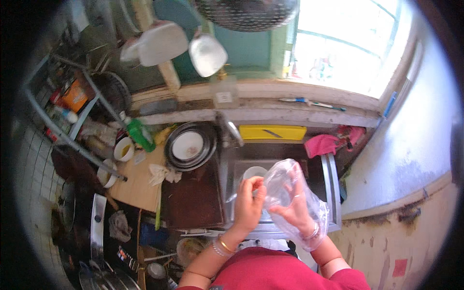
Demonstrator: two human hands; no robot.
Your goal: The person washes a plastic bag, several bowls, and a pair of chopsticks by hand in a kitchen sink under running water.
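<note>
My right hand (293, 206) is inside a clear plastic bag (275, 177) that reaches over the wrist. Its thumb and fingers are spread apart, with nothing seen between them. Beside the bag's left edge, my left hand (250, 203) has its fingers curled toward the thumb. Whether those fingertips pinch the plastic is not clear. Both hands are above a metal sink (331, 188). Behind them in the sink lies a pale round dish (253, 172), partly covered by the hand and the bag.
A faucet (233, 132) and a yellow slicer (272, 132) are behind the sink. Pink cloth (322, 145) hangs at its right corner. Left are a brown board (192, 199), stacked metal basins (170, 159) and a green bottle (140, 134). Ladles (207, 56) hang overhead.
</note>
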